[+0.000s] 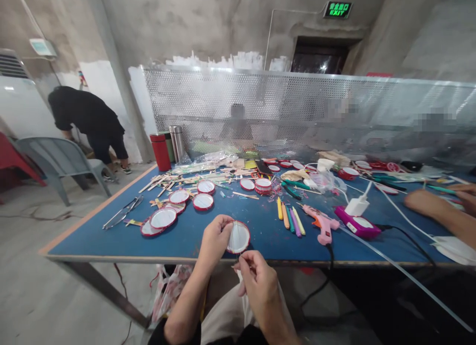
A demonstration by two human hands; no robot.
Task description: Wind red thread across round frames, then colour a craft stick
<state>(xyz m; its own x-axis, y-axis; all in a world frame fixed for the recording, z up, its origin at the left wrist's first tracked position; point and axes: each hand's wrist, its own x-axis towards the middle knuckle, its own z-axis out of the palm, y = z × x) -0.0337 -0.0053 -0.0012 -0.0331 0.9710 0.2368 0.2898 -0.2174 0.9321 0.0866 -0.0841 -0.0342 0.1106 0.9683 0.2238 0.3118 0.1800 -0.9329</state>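
My left hand (214, 241) grips a round disc with a red rim and a white membrane (238, 237) by its left edge, above the front of the table. My right hand (257, 281) is just below it, with finger and thumb pinched on a thin thread (239, 258) that seems to run up to the disc's lower rim. The thread is barely visible. Several similar red-rimmed discs (163, 218) lie on the blue table (111, 241) to the left, among loose wooden sticks (167, 184). A pink-and-orange glue gun (323, 224) lies to the right of my hands.
A co-worker's forearm and hand (427, 201) rest on the table's right side. Coloured glue sticks (290, 221), a pink power unit (357, 223), cables and pliers lie about. A perforated metal screen (297, 107) backs the table. A person in black (85, 117) stands at the left.
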